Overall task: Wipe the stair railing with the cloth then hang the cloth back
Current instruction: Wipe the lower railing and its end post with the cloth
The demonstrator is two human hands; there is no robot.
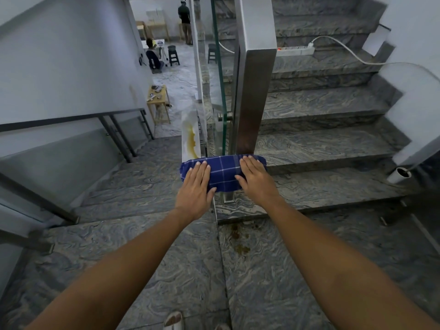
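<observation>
A dark blue checked cloth (223, 171) lies draped over the low end of the steel stair railing (256, 91), which rises away up the middle of the view beside a glass panel (217, 75). My left hand (194, 186) rests flat on the cloth's left part, fingers together and pointing away. My right hand (256, 179) lies flat on its right part in the same way. Both palms press down on the fabric; neither hand closes around it. The railing's end under the cloth is hidden.
I stand on a marbled landing. Steps go down at left past a dark handrail (71, 119) and up at right, where a power strip (296, 50) and white cable lie. A stained white ledge (190, 134) sits behind the cloth. Two people are in the room below.
</observation>
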